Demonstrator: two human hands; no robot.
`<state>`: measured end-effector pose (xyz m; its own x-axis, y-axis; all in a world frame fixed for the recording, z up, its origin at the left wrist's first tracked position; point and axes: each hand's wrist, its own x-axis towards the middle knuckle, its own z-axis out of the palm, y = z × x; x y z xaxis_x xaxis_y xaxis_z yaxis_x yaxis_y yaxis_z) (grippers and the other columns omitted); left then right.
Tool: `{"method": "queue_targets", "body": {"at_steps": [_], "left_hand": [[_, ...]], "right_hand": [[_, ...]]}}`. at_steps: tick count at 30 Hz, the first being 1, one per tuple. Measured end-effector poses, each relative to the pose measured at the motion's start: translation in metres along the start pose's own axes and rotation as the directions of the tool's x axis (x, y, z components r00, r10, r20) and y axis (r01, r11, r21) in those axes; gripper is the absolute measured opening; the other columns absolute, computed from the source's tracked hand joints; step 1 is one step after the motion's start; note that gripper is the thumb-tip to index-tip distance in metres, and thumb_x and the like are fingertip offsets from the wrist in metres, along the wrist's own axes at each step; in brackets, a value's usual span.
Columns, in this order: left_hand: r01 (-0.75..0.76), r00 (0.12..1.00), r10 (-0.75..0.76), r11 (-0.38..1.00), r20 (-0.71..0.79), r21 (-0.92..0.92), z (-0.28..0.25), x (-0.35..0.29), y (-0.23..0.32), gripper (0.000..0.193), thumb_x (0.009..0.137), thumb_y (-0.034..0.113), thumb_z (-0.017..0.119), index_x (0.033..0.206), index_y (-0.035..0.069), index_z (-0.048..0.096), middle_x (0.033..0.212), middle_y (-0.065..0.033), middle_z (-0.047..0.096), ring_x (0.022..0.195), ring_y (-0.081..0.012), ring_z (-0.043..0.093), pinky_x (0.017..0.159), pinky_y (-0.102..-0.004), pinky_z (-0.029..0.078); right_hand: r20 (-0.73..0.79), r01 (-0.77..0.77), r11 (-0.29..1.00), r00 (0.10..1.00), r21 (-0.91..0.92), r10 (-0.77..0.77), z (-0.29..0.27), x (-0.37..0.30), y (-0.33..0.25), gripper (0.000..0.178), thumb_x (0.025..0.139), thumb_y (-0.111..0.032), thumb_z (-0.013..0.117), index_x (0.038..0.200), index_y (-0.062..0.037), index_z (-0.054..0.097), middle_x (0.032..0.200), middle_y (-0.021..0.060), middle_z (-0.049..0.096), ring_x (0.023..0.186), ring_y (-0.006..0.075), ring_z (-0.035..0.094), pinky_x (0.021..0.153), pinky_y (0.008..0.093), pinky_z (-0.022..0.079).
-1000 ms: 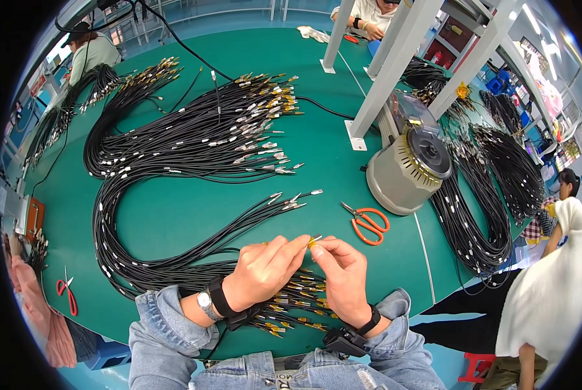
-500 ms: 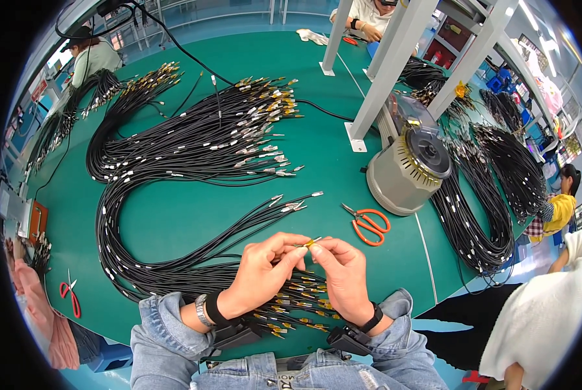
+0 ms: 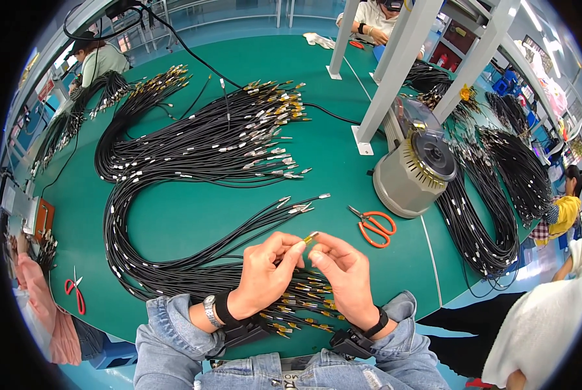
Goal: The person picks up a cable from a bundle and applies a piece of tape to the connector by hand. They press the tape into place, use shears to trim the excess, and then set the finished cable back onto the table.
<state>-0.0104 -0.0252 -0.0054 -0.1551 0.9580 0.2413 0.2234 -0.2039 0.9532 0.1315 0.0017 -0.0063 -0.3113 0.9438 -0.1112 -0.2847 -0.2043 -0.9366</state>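
My left hand (image 3: 265, 276) pinches a black cable's end between thumb and forefinger. A yellow wrap (image 3: 308, 239) with a pale metal tip sticks out above that pinch. My right hand (image 3: 348, 276) is close beside it, forefinger at the tip and thumb held apart below; whether the forefinger touches the tip is hard to tell. Beneath both hands lies a bundle of black cables (image 3: 174, 266) that curves round from the left, many of its near ends wrapped in yellow. A few unwrapped cable ends (image 3: 300, 207) reach out just beyond my hands.
Orange-handled snips (image 3: 375, 227) lie to the right, below a round grey machine (image 3: 411, 175) and metal posts (image 3: 395, 78). More cable bundles (image 3: 206, 136) cover the far left and the right side (image 3: 479, 221). Red scissors (image 3: 76, 296) rest at the left edge. Other people sit around the green table (image 3: 330, 143).
My right thumb has come away from the cable end, leaving a gap to the forefinger. More of the yellow wrap shows above my left fingers, and the cable end tilts more upward.
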Motion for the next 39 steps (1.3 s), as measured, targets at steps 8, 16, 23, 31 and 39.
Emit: {"method": "queue_targets", "body": {"at_steps": [8,16,23,31,39], "left_hand": [[-0.006,0.999,0.006,1.0,-0.033,-0.006,0.001,-0.001,0.0,0.009,0.086,0.005,0.059,0.083,-0.004,0.056,0.061,-0.0059,0.061,0.052,-0.0064,0.055,0.044,-0.0199,0.039],[-0.14,0.987,0.144,0.988,-0.075,0.057,0.006,-0.004,-0.005,0.008,0.085,0.004,0.06,0.083,-0.003,0.056,0.06,-0.0057,0.061,0.051,-0.0065,0.055,0.043,-0.0203,0.039],[0.062,0.998,-0.062,0.997,0.0,-0.037,0.0,-0.004,0.005,0.011,0.087,0.007,0.058,0.083,-0.003,0.057,0.059,-0.0038,0.059,0.051,-0.005,0.052,0.043,-0.02,0.037],[0.162,0.985,-0.148,0.97,0.087,-0.183,0.0,-0.007,0.001,0.017,0.094,0.014,0.048,0.085,0.001,0.054,0.055,-0.0007,0.053,0.041,-0.0024,0.039,0.038,-0.0186,0.029],[0.284,0.956,-0.251,0.923,0.153,-0.261,-0.003,-0.007,0.004,0.021,0.094,0.018,0.049,0.085,0.001,0.056,0.055,0.001,0.052,0.046,-0.0025,0.041,0.041,-0.0197,0.031]], "right_hand": [[0.077,0.065,0.997,0.995,-0.044,-0.062,-0.001,0.002,0.001,0.022,0.084,-0.01,0.063,0.101,0.0014,0.055,0.095,0.0038,0.057,0.086,0.0084,0.053,0.077,0.0214,0.042],[0.045,0.086,0.993,0.996,-0.08,-0.083,-0.003,0.005,0.007,0.011,0.085,-0.006,0.061,0.091,0.0024,0.058,0.088,0.0034,0.058,0.082,0.0084,0.054,0.075,0.0219,0.043],[0.058,0.127,0.99,0.991,-0.057,-0.124,-0.002,0.003,0.006,0.007,0.086,-0.002,0.059,0.089,0.004,0.059,0.086,0.0036,0.058,0.08,0.0089,0.054,0.074,0.0218,0.044],[0.068,0.168,0.982,0.984,-0.085,-0.163,0.0,0.002,0.008,0.007,0.086,-0.001,0.059,0.09,0.0041,0.059,0.087,0.0047,0.058,0.082,0.0101,0.056,0.075,0.0227,0.044],[0.066,0.212,0.97,0.976,-0.117,-0.206,-0.001,0.002,0.01,0.006,0.085,-0.001,0.059,0.088,0.0037,0.059,0.087,0.005,0.058,0.082,0.0109,0.055,0.076,0.0235,0.044]]}}
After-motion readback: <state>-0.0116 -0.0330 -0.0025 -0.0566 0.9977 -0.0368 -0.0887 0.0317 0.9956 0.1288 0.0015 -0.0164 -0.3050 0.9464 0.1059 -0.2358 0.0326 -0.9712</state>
